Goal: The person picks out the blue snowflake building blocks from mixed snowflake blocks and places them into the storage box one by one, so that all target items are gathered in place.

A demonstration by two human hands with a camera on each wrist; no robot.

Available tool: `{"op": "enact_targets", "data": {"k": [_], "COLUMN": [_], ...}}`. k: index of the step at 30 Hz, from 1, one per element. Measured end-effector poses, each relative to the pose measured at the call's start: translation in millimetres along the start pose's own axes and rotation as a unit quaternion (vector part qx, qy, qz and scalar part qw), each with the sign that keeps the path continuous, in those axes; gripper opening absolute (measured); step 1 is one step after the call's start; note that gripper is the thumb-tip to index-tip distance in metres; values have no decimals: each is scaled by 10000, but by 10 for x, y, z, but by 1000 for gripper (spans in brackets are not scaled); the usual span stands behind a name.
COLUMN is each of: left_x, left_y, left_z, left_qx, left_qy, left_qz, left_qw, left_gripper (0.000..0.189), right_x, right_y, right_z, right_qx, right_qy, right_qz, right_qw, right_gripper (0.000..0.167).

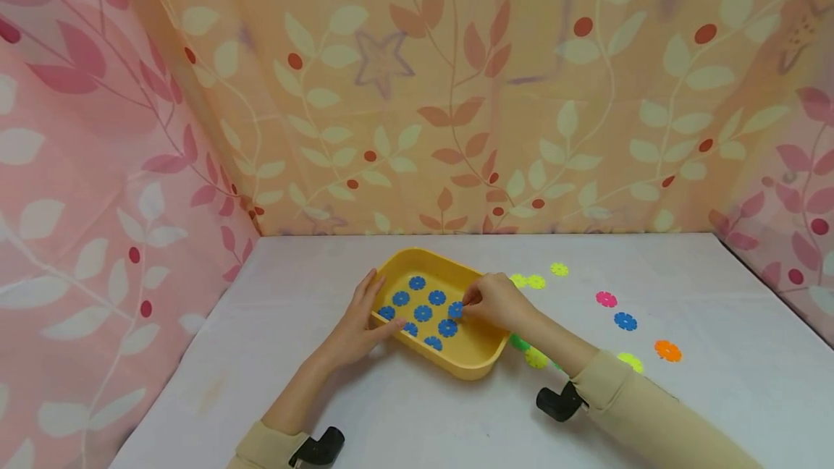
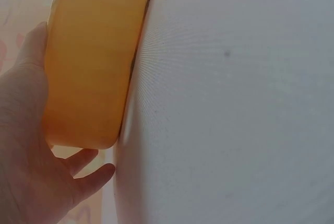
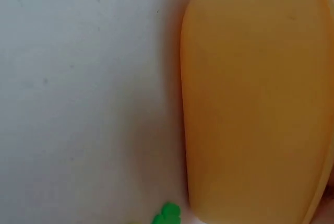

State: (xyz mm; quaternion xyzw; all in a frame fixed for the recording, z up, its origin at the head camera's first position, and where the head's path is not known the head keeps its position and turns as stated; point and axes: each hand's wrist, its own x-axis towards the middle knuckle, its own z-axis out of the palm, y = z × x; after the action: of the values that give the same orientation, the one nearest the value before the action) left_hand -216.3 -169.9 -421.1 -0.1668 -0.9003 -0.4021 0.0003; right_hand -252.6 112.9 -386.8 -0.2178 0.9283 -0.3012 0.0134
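A yellow rectangular plastic tray (image 1: pixel 478 369) sits at a slant on the table. Inside it lie several blue notched snowflake discs (image 1: pixel 423 313), spaced out in rough rows toward its left part. The left hand (image 1: pixel 358 320) grips the tray's left end, its thumb over the near rim and its fingers along the far left side. In the left wrist view, that hand (image 2: pixel 31 130) wraps the tray's outer wall (image 2: pixel 96 62). Reaching over the tray's right side, the right hand (image 1: pixel 498 301) pinches a blue snowflake disc (image 1: pixel 455 309) with thumb and forefinger; its fingertips are partly hidden.
Right of the tray, loose snowflake discs lie scattered: yellow (image 1: pixel 559 269), pink (image 1: pixel 606 299), blue (image 1: pixel 625 321) and orange (image 1: pixel 667 351). A green disc (image 3: pixel 168 214) lies close by the tray, and the right forearm partly covers others. Patterned curtains (image 1: pixel 449 93) border the white table (image 1: pixel 417 425).
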Motion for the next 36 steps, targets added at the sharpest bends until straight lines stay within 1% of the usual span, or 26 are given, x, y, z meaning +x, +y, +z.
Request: {"op": "enact_targets", "data": {"k": [4, 7, 10, 16, 21, 26, 30, 33, 36], "left_x": [-8, -9, -7, 4, 6, 1, -2, 2, 7], "left_y": [9, 7, 5, -9, -18, -11, -8, -14, -24], "left_z": [-4, -1, 1, -1, 11, 25, 23, 15, 9], "left_qx": [10, 15, 17, 37, -32, -57, -20, -5, -3], "left_qy": [7, 8, 3, 27, 40, -3, 0, 19, 35], "left_qz": [-20, -2, 24, 55, 66, 44, 34, 48, 86], "left_qw": [10000, 10000, 10000, 10000, 10000, 10000, 10000, 10000, 10000], "left_gripper": [93, 94, 94, 93, 93, 92, 92, 92, 92], "right_x": [46, 68, 85, 104, 85, 17, -92, -221, -375], "right_y": [-12, -6, 10, 22, 17, 24, 80, 165, 289], "right_z": [41, 62, 75, 81, 59, -28, -141, -255, -374], "right_qx": [-414, -608, -688, -686, -672, -110, 604, 1306, 2059], "right_qy": [-48, -149, -192, -154, -162, -191, -79, 95, 243], "right_qz": [226, 398, 388, 292, 277, 302, 283, 344, 539], "right_qw": [9989, 9972, 9967, 9971, 9972, 9993, 9977, 9908, 9768], "right_gripper": [10, 12, 12, 11, 10, 9, 15, 24, 33]}}
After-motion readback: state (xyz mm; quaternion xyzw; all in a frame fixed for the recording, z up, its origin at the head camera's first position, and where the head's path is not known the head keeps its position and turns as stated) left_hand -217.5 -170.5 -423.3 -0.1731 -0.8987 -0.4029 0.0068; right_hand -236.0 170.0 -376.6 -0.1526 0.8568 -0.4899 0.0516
